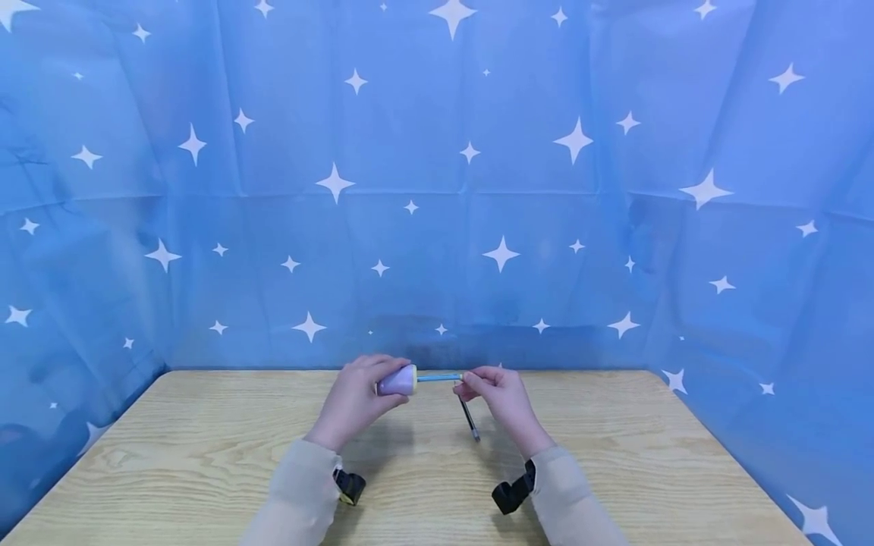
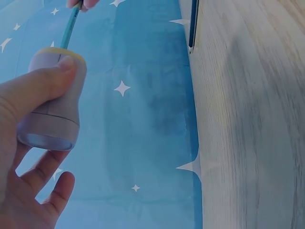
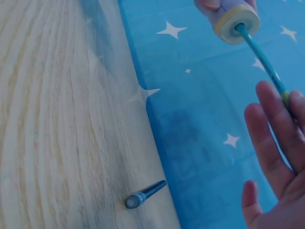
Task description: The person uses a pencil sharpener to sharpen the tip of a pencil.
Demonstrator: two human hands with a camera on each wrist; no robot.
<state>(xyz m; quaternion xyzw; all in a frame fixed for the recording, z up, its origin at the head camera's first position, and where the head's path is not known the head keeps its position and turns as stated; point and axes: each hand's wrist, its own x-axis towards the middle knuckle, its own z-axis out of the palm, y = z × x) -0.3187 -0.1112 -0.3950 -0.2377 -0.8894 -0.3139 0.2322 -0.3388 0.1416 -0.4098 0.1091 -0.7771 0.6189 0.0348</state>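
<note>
My left hand [image 1: 355, 398] grips a lilac pencil sharpener [image 1: 394, 381], its waisted body lying sideways with the pale yellow rim facing right. A blue-green pencil [image 1: 438, 378] reaches into the hole in that rim, so its inserted end is hidden. Thumb and index finger of my right hand [image 1: 504, 396] pinch the pencil's outer end, where a yellow-green tip shows in the right wrist view. In the left wrist view, the thumb presses along the side of the sharpener [image 2: 52, 102]. Both hands are raised over the far part of the table.
A dark pencil [image 1: 469, 421] lies on the wooden table [image 1: 205, 447], below and beside my right hand, its eraser end toward me. A blue cloth [image 1: 423, 250] with white stars hangs behind the table's far edge and along both sides.
</note>
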